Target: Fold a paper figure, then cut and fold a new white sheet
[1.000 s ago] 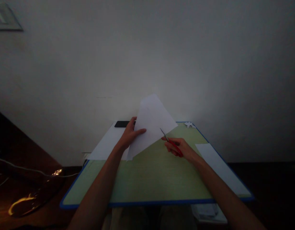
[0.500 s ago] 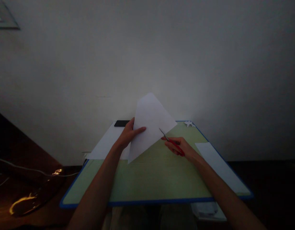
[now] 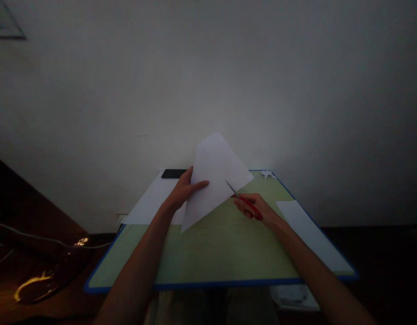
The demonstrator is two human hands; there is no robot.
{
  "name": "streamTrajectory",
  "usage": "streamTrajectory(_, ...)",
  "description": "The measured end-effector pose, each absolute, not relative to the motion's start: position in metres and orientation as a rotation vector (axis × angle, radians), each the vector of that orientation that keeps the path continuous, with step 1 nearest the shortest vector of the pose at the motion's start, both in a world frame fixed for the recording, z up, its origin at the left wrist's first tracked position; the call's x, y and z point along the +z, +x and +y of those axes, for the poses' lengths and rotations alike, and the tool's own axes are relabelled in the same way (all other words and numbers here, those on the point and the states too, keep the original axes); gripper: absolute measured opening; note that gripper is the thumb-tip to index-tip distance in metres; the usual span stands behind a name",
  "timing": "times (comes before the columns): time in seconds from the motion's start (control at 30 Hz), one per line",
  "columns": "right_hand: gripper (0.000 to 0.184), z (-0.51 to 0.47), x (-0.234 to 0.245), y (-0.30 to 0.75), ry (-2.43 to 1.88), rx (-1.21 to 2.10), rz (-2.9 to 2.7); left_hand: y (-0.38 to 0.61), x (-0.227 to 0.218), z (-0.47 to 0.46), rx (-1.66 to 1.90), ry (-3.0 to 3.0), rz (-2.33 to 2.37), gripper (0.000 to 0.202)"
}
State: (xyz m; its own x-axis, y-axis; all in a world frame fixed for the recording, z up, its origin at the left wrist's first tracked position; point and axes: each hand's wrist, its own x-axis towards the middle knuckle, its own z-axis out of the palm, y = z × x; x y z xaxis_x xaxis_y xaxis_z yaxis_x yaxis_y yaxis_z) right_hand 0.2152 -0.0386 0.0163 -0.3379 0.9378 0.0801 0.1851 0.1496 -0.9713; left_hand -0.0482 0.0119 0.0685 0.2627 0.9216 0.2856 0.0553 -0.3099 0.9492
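A white sheet of paper (image 3: pixel 213 169) is held up at a tilt over the table. My left hand (image 3: pixel 184 189) grips its left edge, thumb on the near face and the other fingers behind it. My right hand (image 3: pixel 252 207) is closed around the red handles of a pair of scissors (image 3: pixel 246 202). One thin blade lies across the near face of the paper, at its lower right edge; the other blade is hidden, apparently behind the sheet.
The light green table (image 3: pixel 208 253) has a blue rim. On it lie a black flat phone-like object (image 3: pixel 173 174), white paper (image 3: pixel 149 201) at the left, a white strip of paper (image 3: pixel 312 234) at the right, and small paper cut-outs (image 3: pixel 267 174) in the far right corner. A wall (image 3: pixel 208 81) stands behind.
The paper and both hands have shifted slightly to the right. The scissors remain at the sheet's lower right edge, and both grips are the same.
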Motion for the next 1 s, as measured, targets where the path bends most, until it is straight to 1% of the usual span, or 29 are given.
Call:
streamTrajectory(0.4, 0.054, -0.0457, 0.0241, 0.2118, -1.130, 1.258, -1.642, -0.0495, 0.0672, 0.0133, 1.176, 1.657, 0.913, 0.058)
streamTrajectory(0.57, 0.053, -0.0441, 0.0212, 0.2115, -1.139, 1.296, -1.603, -0.0488, 0.0677, 0.0123, 1.170, 1.635, 0.909, 0.062)
streamTrajectory(0.7, 0.051, -0.0409, 0.0167, 0.2118, -1.128, 1.340, -1.555, -0.0476, 0.0692, 0.0109, 1.177, 1.643, 0.929, 0.060)
streamTrajectory(1.0, 0.055, -0.0457, 0.0251, 0.2088, -1.164, 1.269, -1.602, -0.0491, 0.0673, 0.0136, 1.166, 1.645, 0.920, 0.061)
